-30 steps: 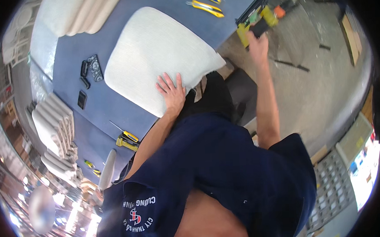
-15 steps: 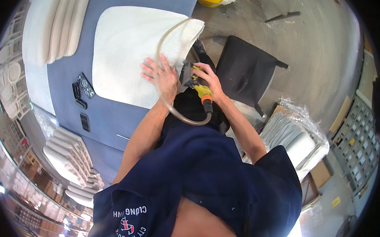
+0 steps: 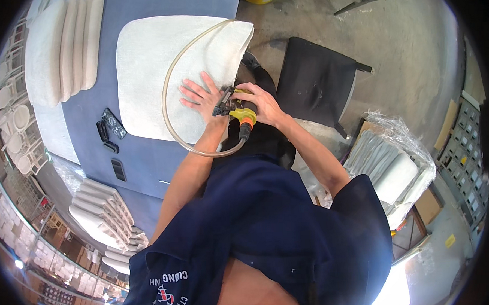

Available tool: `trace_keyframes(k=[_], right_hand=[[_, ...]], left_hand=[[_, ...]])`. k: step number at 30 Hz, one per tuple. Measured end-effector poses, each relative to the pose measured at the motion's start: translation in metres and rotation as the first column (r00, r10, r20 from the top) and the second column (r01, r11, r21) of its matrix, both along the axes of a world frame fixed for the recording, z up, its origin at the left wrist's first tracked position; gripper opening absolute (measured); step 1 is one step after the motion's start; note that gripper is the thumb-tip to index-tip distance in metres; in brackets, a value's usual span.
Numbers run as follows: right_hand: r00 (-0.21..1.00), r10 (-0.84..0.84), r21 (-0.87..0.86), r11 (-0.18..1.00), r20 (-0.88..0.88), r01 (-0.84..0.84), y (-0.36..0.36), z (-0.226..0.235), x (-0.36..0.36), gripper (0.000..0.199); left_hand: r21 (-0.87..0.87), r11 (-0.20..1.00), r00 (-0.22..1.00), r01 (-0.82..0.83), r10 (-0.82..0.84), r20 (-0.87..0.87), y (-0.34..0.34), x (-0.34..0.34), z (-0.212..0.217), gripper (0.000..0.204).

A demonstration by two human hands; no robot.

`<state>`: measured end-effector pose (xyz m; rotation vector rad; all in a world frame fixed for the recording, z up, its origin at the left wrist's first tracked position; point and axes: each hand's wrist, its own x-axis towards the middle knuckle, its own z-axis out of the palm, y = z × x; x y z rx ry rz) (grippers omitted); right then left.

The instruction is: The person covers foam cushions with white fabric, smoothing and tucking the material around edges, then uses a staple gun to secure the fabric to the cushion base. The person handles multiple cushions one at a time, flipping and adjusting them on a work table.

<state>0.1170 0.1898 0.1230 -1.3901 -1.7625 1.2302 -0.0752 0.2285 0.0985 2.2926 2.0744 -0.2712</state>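
Navy short-sleeved shirt point(image 3: 269, 227), white-red printed emblem, bare forearms.

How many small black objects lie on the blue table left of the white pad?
3: a patterned flat one nearest the white pad, a clip-shaped one beside it, and a small bar lower down. Others may be hidden.

An upholstery or furniture workshop.
A blue-covered workbench point(image 3: 146, 157) is seen carrying white padded panels point(image 3: 60, 46), with more stacked cushions point(image 3: 102, 210) beside it, plastic-wrapped pieces point(image 3: 390, 170) on a bare concrete floor point(image 3: 414, 41), and shelving point(image 3: 11, 127) filled with white parts.
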Motion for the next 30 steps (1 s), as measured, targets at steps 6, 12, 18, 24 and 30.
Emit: trace_keyframes(k=[6,12,18,24,30], right_hand=[[0.994,0.081,-0.073,0.994,0.069,-0.076,0.022,0.012,0.002,0.061],[0.985,0.139,-0.108,0.986,0.101,-0.128,0.038,0.016,0.002,0.063],[0.971,0.226,-0.086,0.972,0.079,-0.22,0.051,0.012,0.01,0.067],[0.971,0.24,-0.093,0.967,-0.005,-0.239,0.063,0.024,0.01,0.053],[0.986,0.128,-0.285,0.946,-0.108,-0.154,0.114,0.072,0.042,0.045]], left_hand=[[-0.065,0.998,0.997,-0.021,0.026,0.072,0.002,0.002,0.009,0.109],[-0.032,0.999,0.988,-0.015,0.02,0.151,0.003,0.001,0.014,0.109],[0.006,0.998,0.994,-0.059,0.058,0.098,-0.001,0.001,0.002,0.103],[0.095,0.993,0.984,-0.07,0.053,0.168,0.002,0.002,0.014,0.089],[0.02,0.994,0.992,-0.103,0.102,0.074,0.003,0.001,0.013,0.078]])
